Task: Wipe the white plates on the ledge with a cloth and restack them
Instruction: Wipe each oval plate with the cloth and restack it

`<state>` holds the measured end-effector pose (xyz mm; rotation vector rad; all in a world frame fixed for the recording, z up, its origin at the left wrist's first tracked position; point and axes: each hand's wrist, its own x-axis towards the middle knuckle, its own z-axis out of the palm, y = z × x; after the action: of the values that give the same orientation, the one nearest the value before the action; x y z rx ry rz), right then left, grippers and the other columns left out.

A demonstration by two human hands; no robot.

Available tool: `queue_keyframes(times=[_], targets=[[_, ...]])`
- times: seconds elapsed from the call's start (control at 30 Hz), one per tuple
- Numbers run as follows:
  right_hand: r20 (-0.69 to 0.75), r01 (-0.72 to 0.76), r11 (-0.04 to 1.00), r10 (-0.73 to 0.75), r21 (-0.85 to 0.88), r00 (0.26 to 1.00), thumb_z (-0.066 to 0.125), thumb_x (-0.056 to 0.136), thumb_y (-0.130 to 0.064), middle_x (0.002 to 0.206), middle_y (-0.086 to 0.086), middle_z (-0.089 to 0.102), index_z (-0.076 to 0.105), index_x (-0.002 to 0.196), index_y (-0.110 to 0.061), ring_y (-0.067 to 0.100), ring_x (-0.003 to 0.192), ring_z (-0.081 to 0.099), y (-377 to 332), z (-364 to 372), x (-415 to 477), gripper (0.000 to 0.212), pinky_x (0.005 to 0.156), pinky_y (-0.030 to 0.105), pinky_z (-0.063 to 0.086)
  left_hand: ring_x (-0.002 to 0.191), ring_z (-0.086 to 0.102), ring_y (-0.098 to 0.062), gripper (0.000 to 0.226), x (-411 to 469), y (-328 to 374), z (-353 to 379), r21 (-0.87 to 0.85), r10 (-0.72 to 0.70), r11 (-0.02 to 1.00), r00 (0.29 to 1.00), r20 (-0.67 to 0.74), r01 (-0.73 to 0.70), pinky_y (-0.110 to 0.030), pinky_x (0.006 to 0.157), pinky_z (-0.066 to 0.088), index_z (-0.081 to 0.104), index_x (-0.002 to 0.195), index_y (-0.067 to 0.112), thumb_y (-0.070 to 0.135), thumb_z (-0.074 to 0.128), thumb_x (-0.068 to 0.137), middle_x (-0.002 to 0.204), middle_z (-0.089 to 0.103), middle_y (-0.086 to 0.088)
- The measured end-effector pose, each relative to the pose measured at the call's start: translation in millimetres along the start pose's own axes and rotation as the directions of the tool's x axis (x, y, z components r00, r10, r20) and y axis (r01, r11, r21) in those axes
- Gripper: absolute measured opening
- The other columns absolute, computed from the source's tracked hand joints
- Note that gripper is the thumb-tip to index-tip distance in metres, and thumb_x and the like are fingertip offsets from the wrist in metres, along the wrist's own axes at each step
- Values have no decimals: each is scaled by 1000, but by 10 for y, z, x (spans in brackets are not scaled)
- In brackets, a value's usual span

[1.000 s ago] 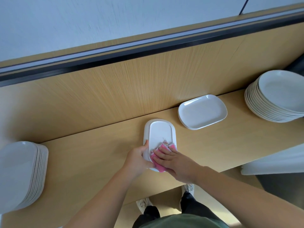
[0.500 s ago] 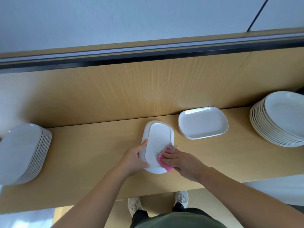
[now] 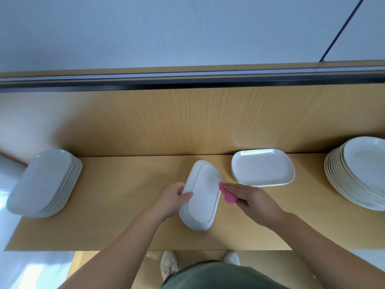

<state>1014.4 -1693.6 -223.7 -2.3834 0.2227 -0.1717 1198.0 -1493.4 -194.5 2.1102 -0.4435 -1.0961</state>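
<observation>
Plate [image 3: 203, 197], oblong, white, at middle of ledge [image 3: 125, 205]. Left hand [image 3: 174, 198] grips its left rim, thumb on top. Right hand [image 3: 256, 202] holds pink cloth [image 3: 227, 193] against its right rim. Rectangular plate [image 3: 262, 167] by back edge; left-end stack [image 3: 43, 182] and right-end stack [image 3: 358, 174] well apart.

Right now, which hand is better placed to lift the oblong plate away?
Left: the left hand grips the plate by its edge, while the right hand holds the pink cloth at its rim.

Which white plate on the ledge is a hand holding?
The narrow oblong plate at the centre: the left hand grips its edge; no hand holds the others.
</observation>
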Motion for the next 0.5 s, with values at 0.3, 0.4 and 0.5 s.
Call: queue_keyframes(times=[0.3, 0.4, 0.5], targets=[[-95, 111, 993, -107, 40, 990, 63, 90, 3, 124, -25, 61, 55, 138, -25, -2, 109, 61, -214, -257, 93, 56, 95, 12, 44, 68, 53, -12, 6, -243, 244, -264, 162, 68, 986, 993, -99, -51, -25, 60, 37, 64, 90, 21, 19, 58, 90, 84, 65, 2], [-105, 169, 985, -164, 44, 981, 64, 89, 5, 131, -23, 59, 56, 137, -23, -3, 113, 60, -341, -266, 214, 57, 96, 15, 45, 63, 51, -10, 14, -432, 223, -441, 301, 97, 954, 959, -266, -13, -23, 52, 34, 64, 97, 30, 22, 53, 93, 80, 61, 8], [-95, 215, 976, -211, 39, 973, 65, 88, 5, 135, -22, 56, 56, 137, -25, -4, 116, 58, -487, -196, 391, 58, 96, 17, 47, 66, 57, -10, 20, -630, 102, -643, 399, 162, 917, 896, -415, 19, -22, 51, 37, 61, 112, 38, 31, 49, 97, 76, 62, 10]])
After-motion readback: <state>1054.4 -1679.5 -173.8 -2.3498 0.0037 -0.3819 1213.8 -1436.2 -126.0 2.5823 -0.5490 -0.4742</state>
